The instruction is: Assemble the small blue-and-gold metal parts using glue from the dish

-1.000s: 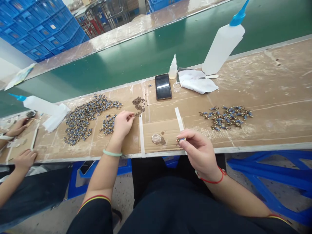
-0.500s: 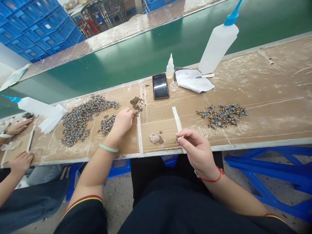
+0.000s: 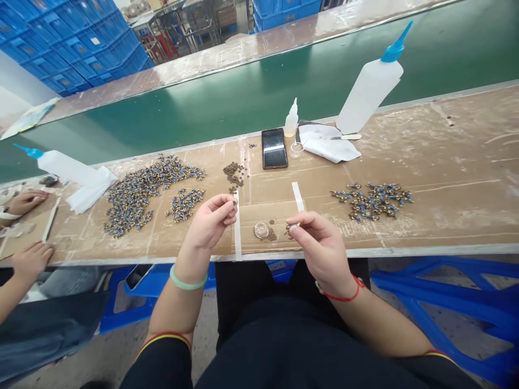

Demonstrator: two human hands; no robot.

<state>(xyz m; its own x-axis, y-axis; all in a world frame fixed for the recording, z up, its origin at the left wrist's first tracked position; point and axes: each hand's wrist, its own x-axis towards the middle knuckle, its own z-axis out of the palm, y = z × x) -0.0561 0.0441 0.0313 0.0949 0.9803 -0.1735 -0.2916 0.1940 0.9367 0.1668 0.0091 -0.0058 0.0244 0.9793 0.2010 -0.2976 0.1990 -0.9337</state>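
Simultaneously, your left hand [image 3: 207,220] pinched a dark bit [image 3: 234,202] and your right hand [image 3: 325,244] a blue-and-gold piece [image 3: 292,225], grips that likely demanded steadiness.

Illumination: bright, diffuse, cool white; source outside the view. Glare: pale sheen on the green conveyor belt [image 3: 227,97] at ten to twelve o'clock; reflected streak across the smartphone [image 3: 274,148]. Shadows: soft, faint on the tabletop [image 3: 438,200]. Sharpness: small parts lack fine detail. Distortion: wide-angle stretching toward the edges.
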